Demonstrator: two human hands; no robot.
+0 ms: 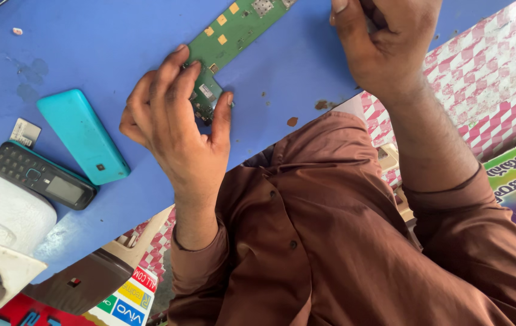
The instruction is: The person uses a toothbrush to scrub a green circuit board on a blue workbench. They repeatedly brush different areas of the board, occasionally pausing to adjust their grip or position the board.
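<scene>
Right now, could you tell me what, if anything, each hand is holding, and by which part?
The left hand pins the green circuit board by its near end. The right hand is closed; what it grips cannot be told.

We see a matt green circuit board (pixel 228 36) with gold metal pads on a smooth blue table (pixel 107 48). Beside it lie a satin turquoise plastic phone cover (pixel 83 136) and a dark plastic keypad phone (pixel 44 175) with glossy screen.

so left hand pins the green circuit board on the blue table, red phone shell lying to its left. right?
Not quite: the head view shows the phone shell is turquoise, not red. The left hand does pin the green circuit board on the blue table.
</scene>
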